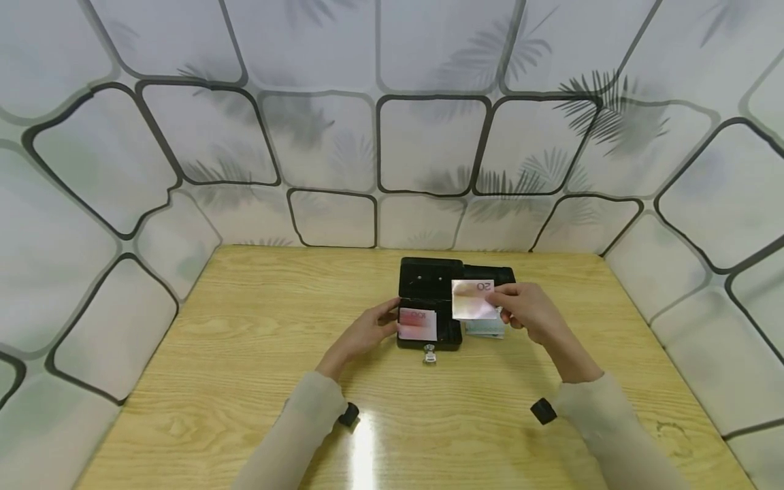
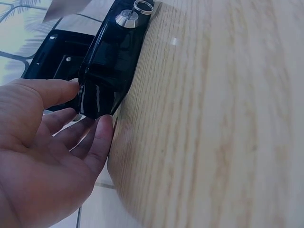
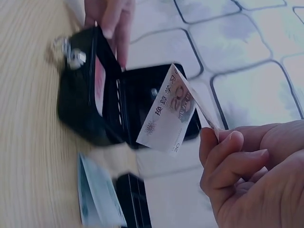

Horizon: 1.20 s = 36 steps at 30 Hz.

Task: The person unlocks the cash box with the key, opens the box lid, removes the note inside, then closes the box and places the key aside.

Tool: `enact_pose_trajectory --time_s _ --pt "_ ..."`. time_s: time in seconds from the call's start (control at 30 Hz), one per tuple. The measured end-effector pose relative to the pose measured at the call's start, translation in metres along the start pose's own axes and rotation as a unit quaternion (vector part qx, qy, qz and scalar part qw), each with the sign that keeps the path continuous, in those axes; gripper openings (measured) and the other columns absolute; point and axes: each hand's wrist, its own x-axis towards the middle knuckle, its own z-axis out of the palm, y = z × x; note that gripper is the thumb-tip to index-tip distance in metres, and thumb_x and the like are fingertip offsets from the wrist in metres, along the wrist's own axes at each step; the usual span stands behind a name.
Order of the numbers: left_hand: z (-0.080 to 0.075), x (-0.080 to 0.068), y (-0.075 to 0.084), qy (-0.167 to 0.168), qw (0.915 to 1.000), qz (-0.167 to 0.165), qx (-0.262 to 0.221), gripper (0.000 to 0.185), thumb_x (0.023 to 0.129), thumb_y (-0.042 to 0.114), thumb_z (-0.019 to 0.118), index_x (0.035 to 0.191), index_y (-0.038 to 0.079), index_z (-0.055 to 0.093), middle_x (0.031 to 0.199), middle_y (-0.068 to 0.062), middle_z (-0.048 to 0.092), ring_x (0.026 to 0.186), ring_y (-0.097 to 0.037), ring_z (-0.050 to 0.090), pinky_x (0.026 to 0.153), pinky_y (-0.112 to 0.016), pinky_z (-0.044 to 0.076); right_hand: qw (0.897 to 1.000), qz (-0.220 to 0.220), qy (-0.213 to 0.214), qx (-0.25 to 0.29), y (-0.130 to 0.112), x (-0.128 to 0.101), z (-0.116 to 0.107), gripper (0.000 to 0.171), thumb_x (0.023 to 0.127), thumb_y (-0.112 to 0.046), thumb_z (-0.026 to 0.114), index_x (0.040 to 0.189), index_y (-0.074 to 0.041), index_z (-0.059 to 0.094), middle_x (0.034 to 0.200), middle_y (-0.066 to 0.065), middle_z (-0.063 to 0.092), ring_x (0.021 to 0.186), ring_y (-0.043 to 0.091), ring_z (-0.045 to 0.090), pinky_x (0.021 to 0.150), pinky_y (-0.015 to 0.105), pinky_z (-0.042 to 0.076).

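Note:
An open black cash box [image 1: 429,299] sits mid-table with its lid tilted back, a pink banknote [image 1: 418,324] lying inside and a key [image 1: 430,354] in its front lock. My left hand [image 1: 388,318] rests against the box's left side, fingers fairly straight; the left wrist view shows its fingertips [image 2: 102,128] touching the box [image 2: 114,61] at a corner. My right hand [image 1: 499,299] pinches a 20 banknote [image 1: 473,299] just right of the box. In the right wrist view this banknote [image 3: 168,114] hangs from my right hand [image 3: 221,137] above the lid, near the box [image 3: 78,109].
A small stack of greenish notes [image 1: 486,330] lies on the wooden table [image 1: 245,354] right of the box. A black tray [image 1: 490,274] stands behind them. Patterned walls close in the table at the back and on both sides.

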Motion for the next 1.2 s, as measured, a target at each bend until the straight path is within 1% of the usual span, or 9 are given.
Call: enact_pose_trajectory --time_s 0.13,0.37,0.47,0.67,0.77,0.83,1.03,1.13,1.2 --pt "-0.001 0.000 0.000 -0.001 1.0000 0.002 0.001 0.060 0.105 0.008 0.058 0.160 0.002 0.034 0.156 -0.022 0.045 0.142 -0.037 0.046 0.117 -0.052 0.034 1.000 0.004 0.007 -0.009 0.007 -0.008 -0.021 0.031 0.105 -0.021 0.063 0.113 0.008 0.068 0.068 0.000 0.053 0.056 0.007 0.045 0.049 0.021 0.034" --pt "0.000 0.000 -0.001 -0.005 1.0000 -0.001 -0.004 0.061 0.105 0.008 0.058 0.161 0.002 0.033 0.156 -0.021 0.045 0.142 -0.037 0.046 0.117 -0.051 0.035 0.999 0.024 0.024 -0.033 0.024 -0.018 -0.056 0.039 0.106 -0.024 0.061 0.126 0.011 0.064 0.073 -0.001 0.053 0.060 0.007 0.048 0.051 0.021 0.038" --pt "0.000 0.001 -0.002 -0.006 1.0000 -0.001 0.000 0.061 0.105 0.009 0.059 0.161 0.003 0.033 0.156 -0.021 0.046 0.142 -0.036 0.046 0.117 -0.051 0.036 0.998 0.033 0.029 -0.047 0.031 -0.021 -0.068 0.045 0.107 -0.024 0.059 0.132 0.013 0.060 0.073 -0.001 0.054 0.059 0.006 0.047 0.050 0.021 0.038" --pt "-0.001 0.001 -0.003 -0.002 1.0000 0.001 0.001 0.061 0.105 0.010 0.059 0.160 0.002 0.034 0.154 -0.022 0.048 0.141 -0.037 0.046 0.117 -0.052 0.034 0.995 0.049 0.035 -0.075 0.047 -0.024 -0.084 0.054 0.108 -0.029 0.057 0.139 0.015 0.054 0.072 -0.002 0.056 0.056 0.005 0.044 0.047 0.022 0.037" --pt "-0.001 0.001 -0.001 -0.003 1.0000 0.003 0.000 0.061 0.105 0.010 0.059 0.160 0.002 0.034 0.154 -0.022 0.048 0.141 -0.038 0.046 0.117 -0.053 0.035 0.995 0.062 0.031 -0.069 0.058 -0.022 -0.087 0.055 0.108 -0.028 0.056 0.140 0.017 0.051 0.073 -0.001 0.057 0.058 0.006 0.046 0.049 0.022 0.039" --pt "-0.001 0.000 0.000 -0.003 1.0000 0.002 0.002 0.061 0.105 0.009 0.059 0.160 0.003 0.034 0.154 -0.022 0.048 0.141 -0.037 0.046 0.117 -0.052 0.035 0.995 0.074 0.028 -0.065 0.065 -0.019 -0.087 0.053 0.108 -0.028 0.057 0.138 0.016 0.054 0.073 -0.002 0.057 0.057 0.005 0.045 0.049 0.022 0.039" --pt "-0.001 0.000 -0.001 -0.005 1.0000 -0.001 0.002 0.061 0.105 0.009 0.059 0.161 0.003 0.034 0.154 -0.021 0.048 0.141 -0.035 0.047 0.117 -0.051 0.035 0.994 0.085 0.029 -0.054 0.081 -0.009 -0.083 0.034 0.107 -0.026 0.060 0.114 0.007 0.069 0.069 -0.003 0.056 0.056 0.005 0.045 0.048 0.021 0.037" --pt "-0.001 0.000 -0.002 -0.006 1.0000 -0.001 0.000 0.062 0.105 0.009 0.059 0.161 0.004 0.034 0.154 -0.021 0.048 0.141 -0.035 0.047 0.117 -0.050 0.035 0.995 0.084 0.033 -0.047 0.087 -0.004 -0.080 0.028 0.106 -0.023 0.062 0.102 0.003 0.072 0.068 -0.003 0.056 0.056 0.004 0.047 0.048 0.020 0.038" --pt "-0.001 0.000 -0.002 -0.005 1.0000 0.000 -0.001 0.061 0.105 0.009 0.059 0.161 0.003 0.033 0.154 -0.021 0.048 0.141 -0.036 0.047 0.117 -0.051 0.035 0.995 0.082 0.036 -0.044 0.091 -0.001 -0.079 0.026 0.105 -0.021 0.063 0.098 0.002 0.072 0.068 -0.003 0.057 0.056 0.004 0.048 0.048 0.019 0.039"
